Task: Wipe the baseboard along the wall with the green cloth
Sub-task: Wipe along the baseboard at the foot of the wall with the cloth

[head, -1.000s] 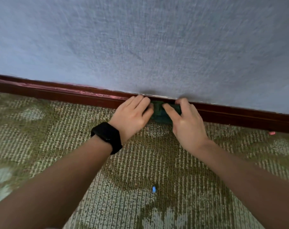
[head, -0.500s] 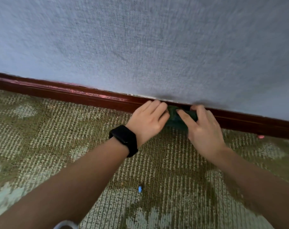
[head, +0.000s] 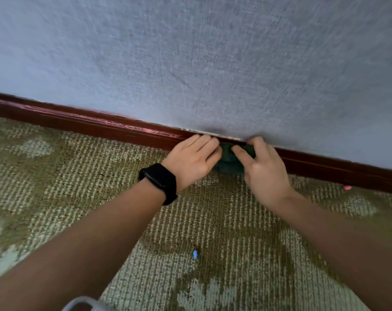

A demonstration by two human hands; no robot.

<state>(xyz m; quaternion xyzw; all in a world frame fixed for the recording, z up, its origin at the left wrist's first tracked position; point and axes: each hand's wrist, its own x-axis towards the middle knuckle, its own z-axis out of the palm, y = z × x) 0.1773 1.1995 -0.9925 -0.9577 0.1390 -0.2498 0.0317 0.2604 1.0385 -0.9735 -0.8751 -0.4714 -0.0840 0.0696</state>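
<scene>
A dark red wooden baseboard [head: 96,124] runs along the foot of a pale blue textured wall, sloping down to the right. A bunched dark green cloth [head: 227,157] is pressed against the baseboard where it meets the carpet. My left hand [head: 191,159], with a black watch on the wrist, holds the cloth's left side. My right hand [head: 263,168] holds its right side, fingertips on the baseboard's top edge. Most of the cloth is hidden between and under my hands.
Green patterned carpet [head: 224,221] covers the floor. A small blue scrap [head: 195,254] lies on it between my forearms. A small pink scrap [head: 347,187] lies by the baseboard at the right. A white curved object [head: 83,303] shows at the bottom edge.
Both hands and the cloth have slid to the right along the baseboard over the last second. The grip on the cloth is unchanged.
</scene>
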